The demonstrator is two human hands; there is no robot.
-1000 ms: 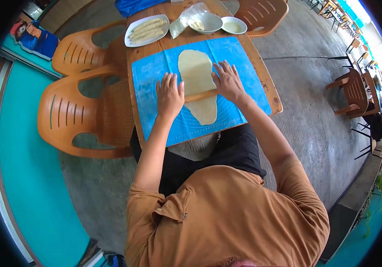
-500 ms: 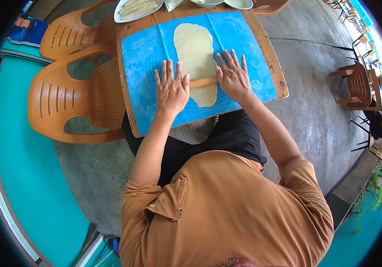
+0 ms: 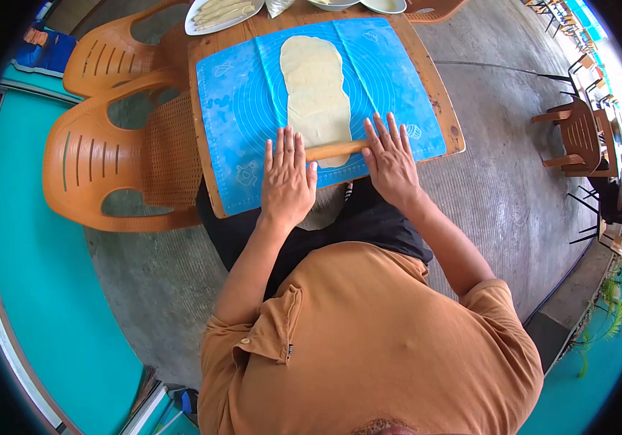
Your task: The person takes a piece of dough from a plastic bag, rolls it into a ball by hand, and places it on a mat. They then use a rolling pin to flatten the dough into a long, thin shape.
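Observation:
A long, flat sheet of pale dough (image 3: 316, 87) lies on a blue silicone mat (image 3: 235, 138) printed with circles and ruler marks. Across the dough's near end rests a wooden rolling pin (image 3: 336, 151). My left hand (image 3: 288, 177) lies flat over the pin's left end, fingers stretched forward. Over its right end is my right hand (image 3: 393, 163), also flat, with the fingers spread a little. Both palms press on the pin without wrapping round it; its ends are hidden beneath them.
The mat covers most of a wooden table (image 3: 445, 119). At the far edge stand a white plate (image 3: 224, 16) of rolled dough pieces, a clear bag (image 3: 279, 7) and bowls (image 3: 385, 6). Orange plastic chairs (image 3: 100, 156) stand at the left.
Both hands have moved toward my body, bringing the rolling pin to the near end of the dough. More of the dough's middle now shows beyond the pin.

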